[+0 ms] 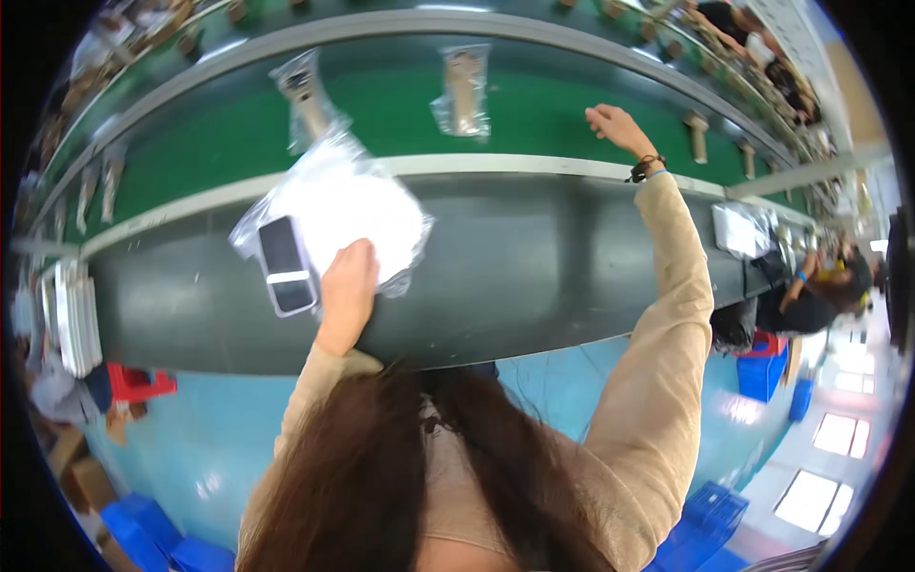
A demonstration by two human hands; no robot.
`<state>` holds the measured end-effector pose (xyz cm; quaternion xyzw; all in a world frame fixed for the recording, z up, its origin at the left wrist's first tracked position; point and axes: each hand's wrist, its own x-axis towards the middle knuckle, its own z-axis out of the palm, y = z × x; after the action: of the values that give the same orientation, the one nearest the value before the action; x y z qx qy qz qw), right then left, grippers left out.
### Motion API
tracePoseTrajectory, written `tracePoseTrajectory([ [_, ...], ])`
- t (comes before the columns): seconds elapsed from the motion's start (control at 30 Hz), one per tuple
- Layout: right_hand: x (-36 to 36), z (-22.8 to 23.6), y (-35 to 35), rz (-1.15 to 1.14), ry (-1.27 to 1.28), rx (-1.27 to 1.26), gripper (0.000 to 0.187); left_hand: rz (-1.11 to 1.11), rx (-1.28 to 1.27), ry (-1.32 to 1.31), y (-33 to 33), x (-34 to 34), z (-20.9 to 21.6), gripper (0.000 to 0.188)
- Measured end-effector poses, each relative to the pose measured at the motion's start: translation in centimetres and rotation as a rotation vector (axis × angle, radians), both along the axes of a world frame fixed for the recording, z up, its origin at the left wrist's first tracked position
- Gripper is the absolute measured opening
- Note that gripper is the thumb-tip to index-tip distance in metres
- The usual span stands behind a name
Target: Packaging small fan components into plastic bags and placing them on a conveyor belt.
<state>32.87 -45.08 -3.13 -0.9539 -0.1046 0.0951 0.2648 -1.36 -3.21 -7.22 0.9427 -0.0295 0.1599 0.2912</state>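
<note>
My left hand (351, 291) is closed at the near edge of a pile of clear plastic bags (334, 205), its fingertips hidden under the palm. Left of it, a phone (287, 262) with a dark screen lies on the bags. My right hand (615, 129) hangs over the green belt (543, 105), fingers loosely bent and apart with nothing seen in them. Between my hands and farther off, a tan, long-handled part in a clear bag (464, 91) lies on the belt. A second bagged part (305, 91) lies past the pile. An unbagged tan part (699, 136) is right of my right hand.
A pale rail (496, 164) divides the dark worktop (496, 257) from the belt. White flat items (76, 315) are stacked at the left end; plastic packs (742, 229) lie at the right end. Co-workers (829, 281) sit along the line. Blue crates (705, 520) stand on the floor.
</note>
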Motion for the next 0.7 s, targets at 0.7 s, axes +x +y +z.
tracePoseTrajectory([
  [0.7,15.6,-7.2,-31.9,-0.780,-0.339,-0.978,0.073,0.061,-0.684,0.347,-2.4,1.0,1.0,0.013],
])
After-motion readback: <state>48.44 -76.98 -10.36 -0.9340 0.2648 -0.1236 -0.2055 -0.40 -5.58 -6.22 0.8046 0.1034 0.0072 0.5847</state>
